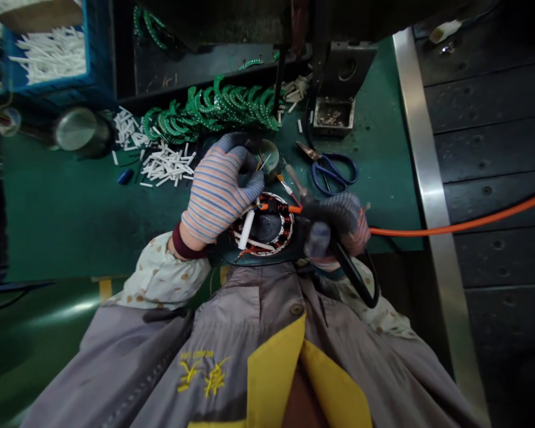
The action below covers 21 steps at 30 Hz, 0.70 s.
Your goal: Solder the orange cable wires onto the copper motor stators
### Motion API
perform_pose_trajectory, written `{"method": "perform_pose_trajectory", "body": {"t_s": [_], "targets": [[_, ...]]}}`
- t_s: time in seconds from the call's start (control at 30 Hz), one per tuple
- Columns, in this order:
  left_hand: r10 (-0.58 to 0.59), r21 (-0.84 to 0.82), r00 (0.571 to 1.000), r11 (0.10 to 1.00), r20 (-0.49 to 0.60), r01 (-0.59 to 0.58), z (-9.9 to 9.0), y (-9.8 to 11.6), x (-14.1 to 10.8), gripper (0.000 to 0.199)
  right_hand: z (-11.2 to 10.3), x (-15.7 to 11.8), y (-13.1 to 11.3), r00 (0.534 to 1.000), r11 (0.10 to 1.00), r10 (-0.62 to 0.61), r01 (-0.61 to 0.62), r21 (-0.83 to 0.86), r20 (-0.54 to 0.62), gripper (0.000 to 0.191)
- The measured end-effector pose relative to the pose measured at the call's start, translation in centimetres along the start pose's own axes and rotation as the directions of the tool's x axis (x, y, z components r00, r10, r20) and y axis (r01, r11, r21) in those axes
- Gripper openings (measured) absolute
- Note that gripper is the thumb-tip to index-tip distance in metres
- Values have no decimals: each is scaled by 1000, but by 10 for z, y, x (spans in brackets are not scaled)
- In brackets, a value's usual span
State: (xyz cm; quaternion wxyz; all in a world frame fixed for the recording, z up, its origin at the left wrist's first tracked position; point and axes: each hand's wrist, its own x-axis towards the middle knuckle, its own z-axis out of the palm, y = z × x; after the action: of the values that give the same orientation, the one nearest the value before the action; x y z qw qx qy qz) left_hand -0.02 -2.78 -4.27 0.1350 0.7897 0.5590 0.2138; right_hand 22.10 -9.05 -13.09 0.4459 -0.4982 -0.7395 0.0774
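In a striped glove, my left hand pinches thin coloured wires between thumb and fingers, beside a small round pot. My right hand, also gloved, is closed around a dark soldering gun, which is smeared by motion. Its pale tip points up and left towards the wires. A black cord loops below the hand. Between both hands lies a round motor stator with copper windings. A white sleeve and part of an orange cable lie across it.
Behind my hands are green curved circuit boards and loose white tubes. Blue-handled scissors and a small metal tray are at the right. A blue bin stands far left. The orange cable crosses the metal table edge.
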Motion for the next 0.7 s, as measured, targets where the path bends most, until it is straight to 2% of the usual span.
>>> {"method": "perform_pose_trajectory", "body": {"t_s": [0.1, 0.23, 0.43, 0.7], "targets": [[13, -5, 1000, 1000, -16, -13, 2, -3, 0, 12, 11, 33, -10, 1000, 993, 31, -30, -118, -1, 45], [12, -8, 1000, 1000, -19, -13, 2, -4, 0, 16, 14, 64, -17, 999, 995, 4, 0, -100, 36, 41], [-7, -45, 1000, 999, -14, 6, 1, -5, 0, 18, 7, 61, -17, 986, 989, 64, -42, -144, 152, 32], [-6, -148, 999, 989, -42, -1, -4, -4, 0, 15, 6, 59, -14, 989, 993, 97, -89, -75, 109, 34]]}}
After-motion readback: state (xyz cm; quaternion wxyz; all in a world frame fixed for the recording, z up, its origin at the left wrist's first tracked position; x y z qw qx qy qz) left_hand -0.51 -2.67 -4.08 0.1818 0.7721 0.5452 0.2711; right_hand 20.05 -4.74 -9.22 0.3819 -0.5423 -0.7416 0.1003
